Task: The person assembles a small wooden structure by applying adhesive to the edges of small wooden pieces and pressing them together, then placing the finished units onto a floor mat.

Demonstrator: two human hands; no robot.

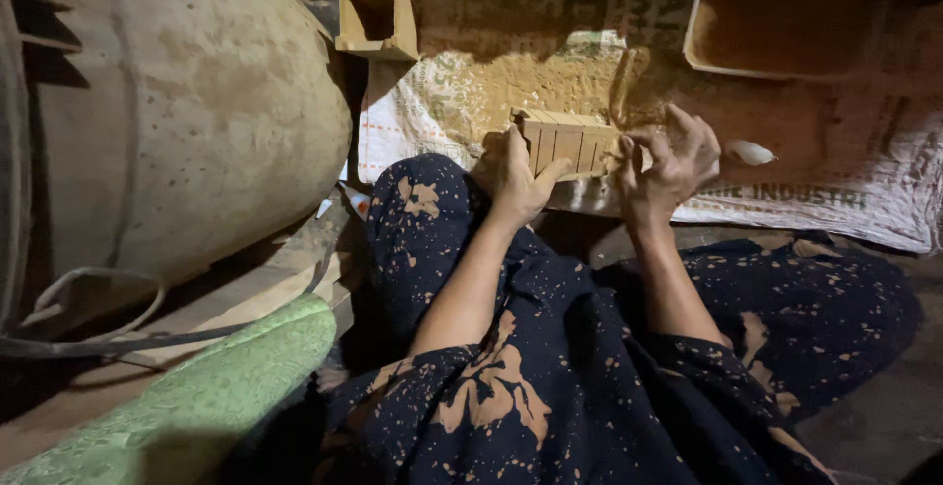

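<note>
While the left hand (pixel 513 178) clamps the slatted wooden block (pixel 568 144) at frame centre, fingers closed around its left end, the right hand (pixel 666 163) touches its right edge, fingers loosely spread. Sandy sacking (pixel 471 92) lies beyond; a drum (pixel 177 112) crowds the left.

Matt, dusty surfaces

The small slatted wooden box (pixel 568 141) looks raw and unvarnished; beneath it the white woven plastic sack (pixel 864 200) is coarse, powder-dusted.
</note>
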